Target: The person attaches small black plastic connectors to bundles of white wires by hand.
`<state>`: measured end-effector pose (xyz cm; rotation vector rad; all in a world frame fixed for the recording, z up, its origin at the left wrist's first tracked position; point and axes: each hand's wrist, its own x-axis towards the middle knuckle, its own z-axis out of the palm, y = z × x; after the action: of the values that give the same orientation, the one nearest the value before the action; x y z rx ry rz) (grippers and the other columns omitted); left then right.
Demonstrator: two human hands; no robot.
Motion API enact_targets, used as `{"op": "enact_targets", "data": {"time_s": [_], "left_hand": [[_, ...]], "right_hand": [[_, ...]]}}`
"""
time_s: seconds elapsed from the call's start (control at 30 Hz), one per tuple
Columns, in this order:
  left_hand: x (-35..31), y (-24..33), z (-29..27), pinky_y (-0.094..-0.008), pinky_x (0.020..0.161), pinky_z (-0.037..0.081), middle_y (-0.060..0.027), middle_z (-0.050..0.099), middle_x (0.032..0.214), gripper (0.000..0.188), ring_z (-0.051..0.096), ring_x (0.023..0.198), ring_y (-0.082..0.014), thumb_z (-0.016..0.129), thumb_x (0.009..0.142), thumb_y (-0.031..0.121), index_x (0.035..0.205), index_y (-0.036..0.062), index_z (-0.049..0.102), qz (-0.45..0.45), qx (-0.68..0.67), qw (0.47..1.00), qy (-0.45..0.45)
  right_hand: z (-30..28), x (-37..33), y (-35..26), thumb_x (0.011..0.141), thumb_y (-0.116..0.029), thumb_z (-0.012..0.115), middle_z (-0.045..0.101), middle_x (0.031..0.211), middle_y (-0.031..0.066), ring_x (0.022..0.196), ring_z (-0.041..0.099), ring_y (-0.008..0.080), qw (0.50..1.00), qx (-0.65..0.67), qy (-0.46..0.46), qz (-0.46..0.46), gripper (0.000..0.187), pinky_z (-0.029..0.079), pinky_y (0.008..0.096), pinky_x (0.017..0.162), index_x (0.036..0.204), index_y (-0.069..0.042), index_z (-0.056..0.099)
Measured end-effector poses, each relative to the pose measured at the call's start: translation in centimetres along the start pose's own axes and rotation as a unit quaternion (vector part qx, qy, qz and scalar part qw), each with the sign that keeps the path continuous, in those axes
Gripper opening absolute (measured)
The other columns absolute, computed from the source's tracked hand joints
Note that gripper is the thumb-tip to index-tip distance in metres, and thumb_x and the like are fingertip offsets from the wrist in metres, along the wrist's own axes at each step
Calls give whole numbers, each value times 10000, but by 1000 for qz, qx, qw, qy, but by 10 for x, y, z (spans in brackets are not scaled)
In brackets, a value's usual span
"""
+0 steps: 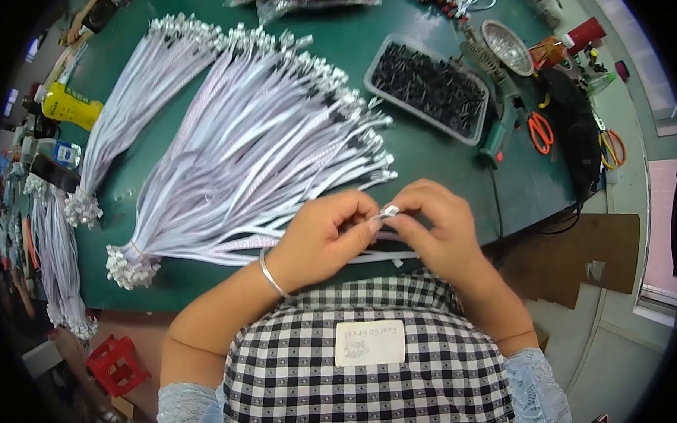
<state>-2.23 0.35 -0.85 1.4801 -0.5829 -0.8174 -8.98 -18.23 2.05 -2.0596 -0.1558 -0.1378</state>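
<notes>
In front of my apron, both hands meet over a small white connector (389, 211) on the end of a flat white ribbon cable. My left hand (315, 237), with a silver bangle on its wrist, pinches the cable just behind the connector. Thumb and forefinger of my right hand (441, 228) close on the connector's other side. Beside my left hand a large bundle of white ribbon cables (229, 148) fans across the table, its ends gathered in a cluster of white connectors (131, 268). Some fingertips are hidden behind the knuckles.
A clear plastic tub (432, 88) of small black pieces stands beyond my hands. To its right are a green hand tool with a cord (501, 131), a metal dish (507, 47) and orange-handled scissors (539, 133). Another cable bundle (145, 93) and a yellow bottle (72, 107) lie left.
</notes>
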Motion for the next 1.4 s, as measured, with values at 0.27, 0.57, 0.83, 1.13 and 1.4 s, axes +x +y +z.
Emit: {"op": "enact_targets", "data": {"time_s": [0.27,0.57,0.83,1.13,1.4], "left_hand": [[-7,-7,2,-205,488,358,11,556,630,108,447,536,-31,611,869,110,926,19,613,36,-12,999,36],[-4,-6,8,-207,503,401,-19,614,697,117,520,562,-54,604,873,78,963,4,589,95,50,991,83],[-2,0,-6,-169,534,354,21,528,745,92,444,596,-29,554,925,98,995,38,552,12,-242,968,71],[-7,8,-9,-201,539,384,-26,552,739,53,472,589,-74,548,902,77,949,53,547,-36,-229,970,69],[-4,11,-12,-194,524,403,-24,570,735,74,502,565,-74,559,902,87,970,56,554,-55,-261,962,51]], "right_hand": [[11,-1,0,808,-35,639,616,847,79,804,604,188,997,52,-6,53,99,475,286,704,907,-32,646],[19,-7,12,920,-102,571,608,829,61,721,588,142,788,565,-4,244,103,495,256,698,960,-7,577],[-53,75,42,813,-10,577,604,917,145,841,603,319,961,-250,108,-45,190,488,353,747,994,13,626],[-52,106,63,850,-76,548,560,955,155,861,606,357,847,-517,103,73,193,507,428,748,1025,-15,600],[-53,116,83,844,-114,581,553,922,145,837,598,359,840,-527,116,56,97,495,443,712,889,-28,572]]}}
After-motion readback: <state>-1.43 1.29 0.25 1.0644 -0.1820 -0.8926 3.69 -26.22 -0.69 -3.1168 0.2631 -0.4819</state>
